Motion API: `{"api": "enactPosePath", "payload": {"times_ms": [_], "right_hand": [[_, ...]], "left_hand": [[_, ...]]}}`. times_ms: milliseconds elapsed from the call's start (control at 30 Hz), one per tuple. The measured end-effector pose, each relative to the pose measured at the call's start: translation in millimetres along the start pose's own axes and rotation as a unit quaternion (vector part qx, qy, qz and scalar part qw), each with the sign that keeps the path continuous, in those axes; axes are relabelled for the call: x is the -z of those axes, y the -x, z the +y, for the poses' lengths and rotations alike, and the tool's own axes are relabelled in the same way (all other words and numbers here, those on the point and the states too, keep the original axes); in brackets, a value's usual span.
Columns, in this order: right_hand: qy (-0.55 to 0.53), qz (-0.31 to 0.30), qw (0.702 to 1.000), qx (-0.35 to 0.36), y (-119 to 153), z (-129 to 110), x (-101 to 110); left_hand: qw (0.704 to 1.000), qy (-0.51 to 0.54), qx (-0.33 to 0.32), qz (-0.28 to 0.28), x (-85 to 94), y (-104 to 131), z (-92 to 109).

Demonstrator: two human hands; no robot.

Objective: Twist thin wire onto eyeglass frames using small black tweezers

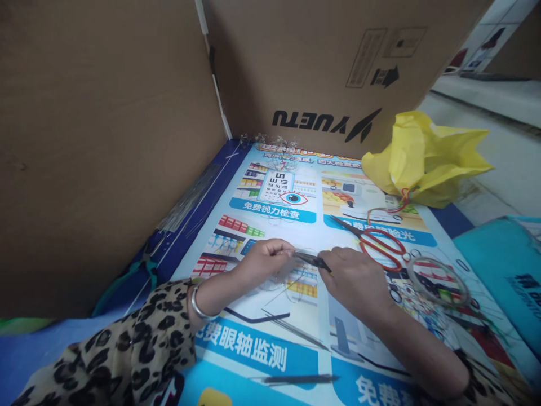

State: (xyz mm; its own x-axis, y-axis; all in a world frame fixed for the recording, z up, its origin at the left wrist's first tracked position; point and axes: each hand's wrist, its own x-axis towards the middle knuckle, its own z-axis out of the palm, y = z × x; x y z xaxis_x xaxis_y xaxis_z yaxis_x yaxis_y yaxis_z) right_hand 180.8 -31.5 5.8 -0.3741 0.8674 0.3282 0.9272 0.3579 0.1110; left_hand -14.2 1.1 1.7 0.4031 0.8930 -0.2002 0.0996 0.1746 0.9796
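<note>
Near the middle of the printed sheet, my left hand [270, 260] pinches a thin, wire-like piece whose shape is blurred. My right hand [353, 276] is closed round dark-jawed pliers [311, 259]; their tips point left and meet the piece at my left fingertips. The pliers' handles are mostly hidden in my palm. Just beyond my right hand lie scissors [382, 248] with red handles. Below my hands, thin dark rods [296, 330] rest on the sheet, and a short dark bundle [300, 379] lies nearer to me.
Cardboard walls [296, 67] stand at the back and left. Teal-handled pliers [146, 265] and a wire bundle [190, 197] lie left. Twisted wire pieces [281, 149] sit at the back. Right are a yellow bag [422, 158], a clear ring [439, 280] and a teal packet [502, 270].
</note>
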Motion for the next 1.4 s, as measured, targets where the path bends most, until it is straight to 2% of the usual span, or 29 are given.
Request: {"api": "enactPosePath", "payload": {"times_ms": [167, 333, 500, 600, 733, 967, 1400], "right_hand": [[0.011, 0.023, 1.0, 0.016, 0.2, 5.0, 1.3], [0.023, 0.034, 0.999, 0.03, -1.7, 6.2, 2.6], [0.021, 0.034, 0.998, 0.042, -2.6, 4.7, 4.7], [0.022, 0.022, 0.999, 0.039, -2.2, 3.9, 6.8], [0.023, 0.004, 0.999, 0.037, -1.7, 4.0, 7.9], [0.018, -0.043, 0.998, 0.032, -2.7, 5.5, 5.4], [-0.012, -0.104, 0.994, -0.007, -2.5, 3.3, 6.5]], "left_hand": [[1.0, 0.013, 0.007, 0.021, -1.7, -0.6, 2.0], [1.0, 0.006, 0.017, 0.016, -2.0, 1.1, 3.3], [0.998, -0.057, -0.029, -0.01, -0.3, 2.0, 2.6], [0.993, -0.101, -0.059, -0.02, 1.1, 1.7, 1.8], [0.989, -0.131, -0.064, -0.03, 2.4, 1.5, 2.5], [0.987, -0.138, -0.064, -0.05, 3.5, 0.9, 3.2], [0.982, -0.16, -0.086, -0.051, 5.3, 1.5, 4.7]]}}
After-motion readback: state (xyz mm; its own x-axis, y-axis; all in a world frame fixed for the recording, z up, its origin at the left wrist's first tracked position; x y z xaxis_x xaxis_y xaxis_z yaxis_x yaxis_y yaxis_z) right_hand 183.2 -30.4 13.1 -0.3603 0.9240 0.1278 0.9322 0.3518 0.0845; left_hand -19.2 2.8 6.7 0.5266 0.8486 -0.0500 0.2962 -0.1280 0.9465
